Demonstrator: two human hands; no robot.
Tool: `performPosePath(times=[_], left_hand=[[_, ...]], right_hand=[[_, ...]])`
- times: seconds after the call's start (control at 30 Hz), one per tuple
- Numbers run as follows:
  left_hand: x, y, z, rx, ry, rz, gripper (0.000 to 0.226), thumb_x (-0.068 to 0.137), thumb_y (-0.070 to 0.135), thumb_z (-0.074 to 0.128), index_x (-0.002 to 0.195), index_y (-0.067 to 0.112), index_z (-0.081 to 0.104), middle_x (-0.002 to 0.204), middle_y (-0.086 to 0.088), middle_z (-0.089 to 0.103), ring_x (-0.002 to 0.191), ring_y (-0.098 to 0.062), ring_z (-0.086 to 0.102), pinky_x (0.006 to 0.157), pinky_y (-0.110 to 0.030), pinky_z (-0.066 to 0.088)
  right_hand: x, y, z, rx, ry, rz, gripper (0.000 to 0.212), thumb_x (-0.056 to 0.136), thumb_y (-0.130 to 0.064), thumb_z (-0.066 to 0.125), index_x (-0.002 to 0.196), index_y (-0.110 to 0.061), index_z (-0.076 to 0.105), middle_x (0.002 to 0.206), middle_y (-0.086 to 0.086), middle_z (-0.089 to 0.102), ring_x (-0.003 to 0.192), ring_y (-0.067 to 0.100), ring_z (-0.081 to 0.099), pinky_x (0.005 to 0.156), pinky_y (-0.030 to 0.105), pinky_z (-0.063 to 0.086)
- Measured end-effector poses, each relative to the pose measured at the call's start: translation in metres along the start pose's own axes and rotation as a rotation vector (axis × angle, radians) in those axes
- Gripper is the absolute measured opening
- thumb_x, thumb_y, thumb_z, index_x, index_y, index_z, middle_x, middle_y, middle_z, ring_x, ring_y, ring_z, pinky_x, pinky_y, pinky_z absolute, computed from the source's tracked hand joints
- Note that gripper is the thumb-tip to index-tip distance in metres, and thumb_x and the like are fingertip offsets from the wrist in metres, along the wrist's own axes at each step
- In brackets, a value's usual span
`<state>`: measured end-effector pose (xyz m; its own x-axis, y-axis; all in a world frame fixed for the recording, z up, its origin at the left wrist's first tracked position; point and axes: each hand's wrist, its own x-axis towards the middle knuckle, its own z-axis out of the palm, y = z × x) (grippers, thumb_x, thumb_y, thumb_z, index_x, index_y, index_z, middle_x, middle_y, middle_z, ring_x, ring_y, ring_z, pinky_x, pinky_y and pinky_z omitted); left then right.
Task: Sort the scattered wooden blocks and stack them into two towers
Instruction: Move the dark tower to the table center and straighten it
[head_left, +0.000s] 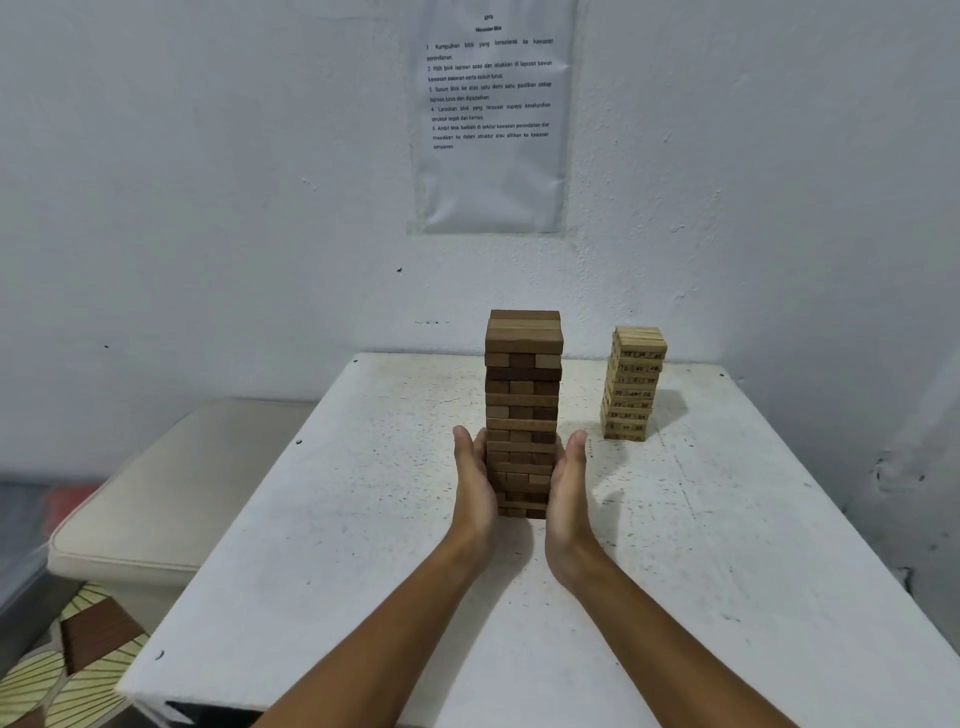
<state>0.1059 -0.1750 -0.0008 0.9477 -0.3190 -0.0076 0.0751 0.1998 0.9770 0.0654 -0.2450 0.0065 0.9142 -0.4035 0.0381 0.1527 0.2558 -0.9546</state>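
Taller tower (523, 395): mixed dark and mid-brown wood. Smaller tower (635, 384), near table's far right corner: pale yellow, black printed numbers. Table (363, 519): white, black-speckled.

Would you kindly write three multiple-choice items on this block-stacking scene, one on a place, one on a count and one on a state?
1. Where does the pale numbered tower stand relative to the dark brown tower?
A. To its right, nearer the wall
B. On the floor
C. On top of it

2. How many towers stand on the white table?
A. One
B. Two
C. Four

3. How do the left hand and right hand meet the dark tower?
A. Flat palms against its lower sides
B. Fists on its top
C. Both resting away from it

Answers: 1 A, it stands apart at the right rear; 2 B, one dark, one pale; 3 A, straight fingers flank its base.
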Motion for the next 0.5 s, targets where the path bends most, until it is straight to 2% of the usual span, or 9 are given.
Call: performPosePath(times=[0.1, 0.17, 0.27, 0.33, 0.37, 0.4, 0.43, 0.47, 0.5], left_hand=[[0.000, -0.001, 0.000, -0.005, -0.011, 0.004, 0.076, 0.098, 0.057, 0.002, 0.124, 0.016, 0.061, 0.106, -0.002, 0.074, 0.100, -0.008, 0.068, 0.072, -0.012, 0.051], [0.000, -0.001, -0.001, 0.002, -0.021, -0.006, 0.077, 0.098, 0.059, 0.003, 0.125, 0.017, 0.061, 0.108, -0.002, 0.073, 0.102, -0.008, 0.068, 0.074, -0.012, 0.051], [-0.003, 0.006, -0.006, 0.047, -0.012, -0.041, 0.087, 0.086, 0.079, 0.014, 0.135, 0.019, 0.054, 0.127, -0.002, 0.066, 0.119, -0.012, 0.059, 0.102, -0.031, 0.044], [-0.004, 0.014, -0.012, 0.060, -0.025, -0.042, 0.103, 0.071, 0.092, 0.027, 0.146, 0.023, 0.040, 0.148, 0.001, 0.046, 0.138, -0.013, 0.040, 0.118, -0.042, 0.025], [-0.005, 0.022, -0.015, 0.073, -0.008, -0.025, 0.101, 0.071, 0.089, 0.031, 0.148, 0.024, 0.037, 0.153, 0.004, 0.039, 0.141, -0.011, 0.034, 0.119, -0.041, 0.020], [-0.003, 0.030, -0.018, 0.088, 0.014, 0.019, 0.092, 0.076, 0.081, 0.035, 0.148, 0.023, 0.037, 0.154, 0.005, 0.036, 0.141, -0.011, 0.032, 0.119, -0.042, 0.020], [0.000, 0.041, -0.022, 0.101, 0.024, 0.078, 0.081, 0.083, 0.071, 0.042, 0.147, 0.021, 0.038, 0.153, 0.004, 0.038, 0.139, -0.012, 0.035, 0.118, -0.043, 0.024], [0.003, 0.052, -0.026, 0.118, 0.017, 0.141, 0.071, 0.087, 0.060, 0.048, 0.144, 0.019, 0.041, 0.149, 0.003, 0.043, 0.136, -0.013, 0.040, 0.116, -0.043, 0.029], [0.008, 0.063, -0.030, 0.137, 0.001, 0.196, 0.062, 0.087, 0.049, 0.055, 0.141, 0.018, 0.045, 0.144, 0.003, 0.049, 0.132, -0.013, 0.045, 0.114, -0.043, 0.033]], right_hand=[[-0.001, 0.000, 0.000, -0.006, -0.007, 0.002, 0.066, 0.094, -0.060, 0.010, 0.112, -0.031, 0.066, 0.110, -0.002, 0.073, 0.109, 0.011, 0.065, 0.094, 0.030, 0.048], [-0.001, 0.001, -0.002, -0.016, -0.008, 0.011, 0.064, 0.095, -0.059, 0.011, 0.109, -0.032, 0.067, 0.109, -0.003, 0.073, 0.108, 0.010, 0.065, 0.094, 0.030, 0.048], [0.000, -0.003, -0.007, -0.008, -0.042, 0.033, 0.061, 0.101, -0.052, 0.010, 0.101, -0.033, 0.067, 0.099, -0.010, 0.075, 0.099, 0.002, 0.068, 0.086, 0.023, 0.050], [0.001, -0.010, -0.014, -0.053, -0.031, 0.016, 0.049, 0.102, -0.048, 0.014, 0.107, -0.035, 0.061, 0.098, -0.019, 0.073, 0.095, -0.010, 0.064, 0.091, 0.021, 0.044], [0.001, -0.018, -0.018, -0.073, -0.028, 0.003, 0.042, 0.101, -0.048, 0.020, 0.120, -0.035, 0.055, 0.113, -0.018, 0.069, 0.103, -0.012, 0.058, 0.100, 0.024, 0.039], [0.002, -0.027, -0.022, -0.092, -0.024, -0.019, 0.047, 0.097, -0.052, 0.027, 0.136, -0.031, 0.045, 0.134, -0.013, 0.058, 0.119, -0.007, 0.050, 0.110, 0.029, 0.033], [0.004, -0.037, -0.026, -0.126, -0.026, -0.049, 0.063, 0.091, -0.058, 0.035, 0.146, -0.025, 0.035, 0.149, -0.007, 0.043, 0.132, 0.002, 0.040, 0.116, 0.034, 0.027], [0.007, -0.047, -0.029, -0.145, -0.046, -0.084, 0.078, 0.086, -0.063, 0.044, 0.150, -0.022, 0.029, 0.155, -0.004, 0.035, 0.138, 0.008, 0.035, 0.118, 0.038, 0.026], [0.011, -0.058, -0.031, -0.152, -0.064, -0.128, 0.086, 0.080, -0.064, 0.051, 0.151, -0.021, 0.028, 0.155, -0.003, 0.034, 0.138, 0.011, 0.036, 0.117, 0.039, 0.029]])
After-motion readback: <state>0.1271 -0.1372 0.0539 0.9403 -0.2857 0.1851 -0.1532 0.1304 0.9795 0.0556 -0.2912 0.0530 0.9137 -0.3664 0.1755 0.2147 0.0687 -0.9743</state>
